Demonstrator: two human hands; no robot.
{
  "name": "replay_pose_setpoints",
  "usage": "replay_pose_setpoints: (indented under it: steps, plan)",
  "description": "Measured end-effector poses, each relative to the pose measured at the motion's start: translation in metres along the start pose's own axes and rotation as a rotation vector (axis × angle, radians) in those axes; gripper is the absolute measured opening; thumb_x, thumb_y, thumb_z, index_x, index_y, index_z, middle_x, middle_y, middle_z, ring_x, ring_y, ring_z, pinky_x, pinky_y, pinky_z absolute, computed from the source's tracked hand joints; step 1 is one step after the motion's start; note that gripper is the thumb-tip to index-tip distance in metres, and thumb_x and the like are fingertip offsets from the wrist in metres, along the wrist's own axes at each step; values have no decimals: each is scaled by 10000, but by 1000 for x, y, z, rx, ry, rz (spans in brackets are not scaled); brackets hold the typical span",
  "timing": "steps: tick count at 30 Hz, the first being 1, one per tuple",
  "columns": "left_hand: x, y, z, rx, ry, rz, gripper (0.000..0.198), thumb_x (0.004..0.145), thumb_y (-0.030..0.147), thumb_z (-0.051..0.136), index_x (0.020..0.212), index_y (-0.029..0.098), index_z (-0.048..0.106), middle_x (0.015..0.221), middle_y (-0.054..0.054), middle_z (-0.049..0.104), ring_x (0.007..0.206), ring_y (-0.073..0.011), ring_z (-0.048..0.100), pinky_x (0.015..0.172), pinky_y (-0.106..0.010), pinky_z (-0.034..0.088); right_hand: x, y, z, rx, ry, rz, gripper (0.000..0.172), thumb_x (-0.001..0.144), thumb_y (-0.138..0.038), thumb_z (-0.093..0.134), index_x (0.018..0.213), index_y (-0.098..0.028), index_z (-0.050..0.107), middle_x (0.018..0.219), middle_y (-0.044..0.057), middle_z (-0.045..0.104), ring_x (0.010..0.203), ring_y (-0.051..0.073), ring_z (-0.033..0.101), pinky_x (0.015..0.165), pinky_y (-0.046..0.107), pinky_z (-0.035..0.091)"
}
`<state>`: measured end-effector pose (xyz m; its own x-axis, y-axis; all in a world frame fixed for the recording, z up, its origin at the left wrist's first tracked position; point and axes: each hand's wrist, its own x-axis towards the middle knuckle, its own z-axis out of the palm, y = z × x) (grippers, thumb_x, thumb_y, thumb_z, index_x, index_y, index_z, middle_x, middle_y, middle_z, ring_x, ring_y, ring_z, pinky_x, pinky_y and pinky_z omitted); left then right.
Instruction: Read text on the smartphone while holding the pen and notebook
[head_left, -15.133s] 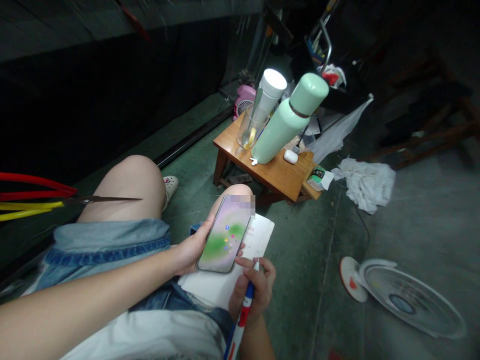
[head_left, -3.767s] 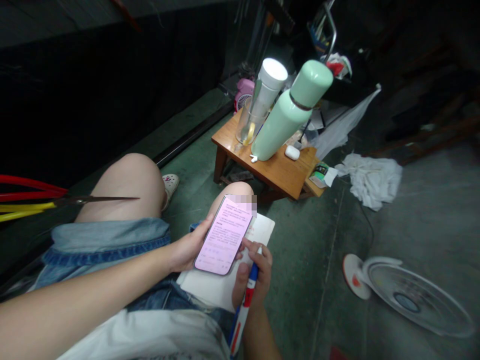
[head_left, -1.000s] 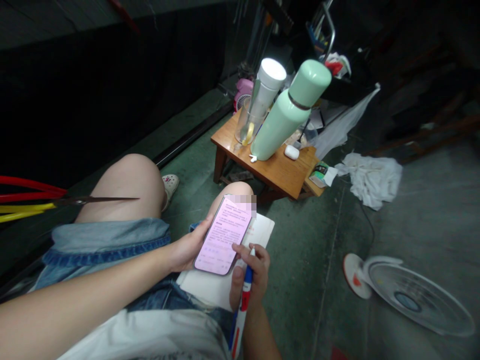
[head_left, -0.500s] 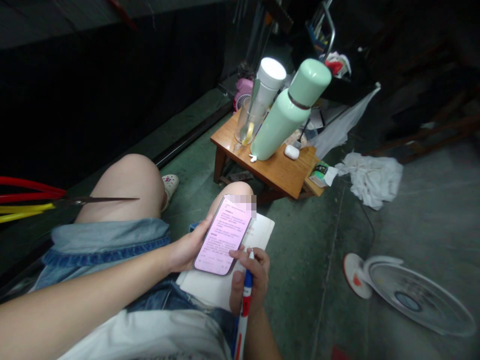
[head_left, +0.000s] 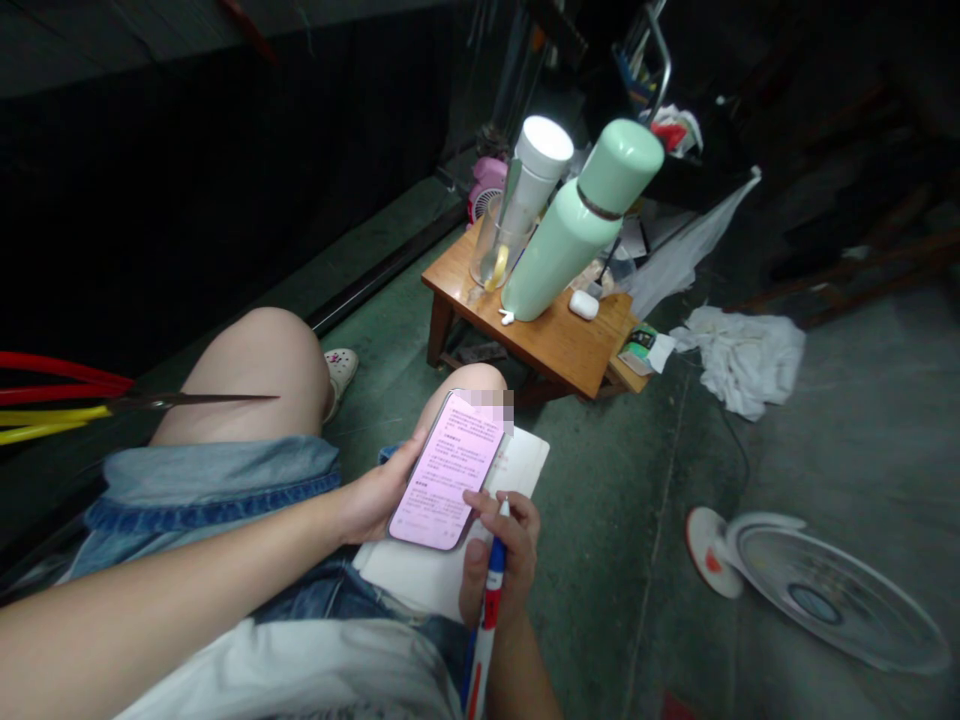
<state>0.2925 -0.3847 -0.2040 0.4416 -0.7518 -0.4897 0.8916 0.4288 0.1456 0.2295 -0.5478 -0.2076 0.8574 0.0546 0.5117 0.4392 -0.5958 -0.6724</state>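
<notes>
My left hand [head_left: 379,500] is closed around the left edge of a smartphone [head_left: 442,480], whose lit pinkish screen is full of text too small to read. In my right hand [head_left: 506,565] is a pen [head_left: 491,600] with blue, red and white parts, its tip pointing up and away from me. A finger of that hand reaches onto the lower right of the screen. Beneath the phone, an open notebook [head_left: 531,462] with pale pages rests on my lap. Part of the pages is hidden by the phone and my hands.
Ahead, a wooden stool [head_left: 555,355] carries a green thermos [head_left: 570,235], a white-lidded bottle [head_left: 536,165], a clear cup [head_left: 491,245] and a white earphone case [head_left: 583,305]. Scissors [head_left: 157,400] jut in from the left. A fan [head_left: 817,600] and a white cloth [head_left: 742,360] are at right.
Text on the phone screen has scrolled downward. My right finger on the screen has shifted slightly up and away from me; my left hand, the pen grip and the notebook look the same.
</notes>
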Motion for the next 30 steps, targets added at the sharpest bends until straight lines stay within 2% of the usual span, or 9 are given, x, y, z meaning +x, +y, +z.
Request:
replay_pose_setpoints:
  steps: [11, 23, 30]
  plan:
    - [1, 0, 1, 27, 14, 1, 809, 836, 678, 295, 1359, 82, 455, 1157, -159, 684, 1158, -315, 570, 1029, -427, 351, 2, -1, 0, -11, 6, -4, 194, 868, -215, 451, 1060, -205, 476, 1005, 60, 698, 1066, 190, 512, 875, 409, 442]
    - [0, 0, 1, 14, -7, 1, 784, 864, 653, 255, 1374, 84, 431, 1162, -157, 681, 1146, -303, 579, 1025, -419, 356, 2, -1, 0, -24, -4, -10, 174, 873, -232, 447, 1042, -206, 480, 971, 58, 706, 1052, 193, 525, 858, 411, 470]
    - [1, -1, -4, 22, -27, -16, 808, 855, 673, 227, 1358, 82, 453, 1160, -161, 681, 1157, -310, 568, 1020, -422, 357, 0, 1, 1, 72, 19, -20, 183, 871, -213, 451, 1049, -198, 487, 954, 56, 700, 1066, 202, 530, 837, 429, 505]
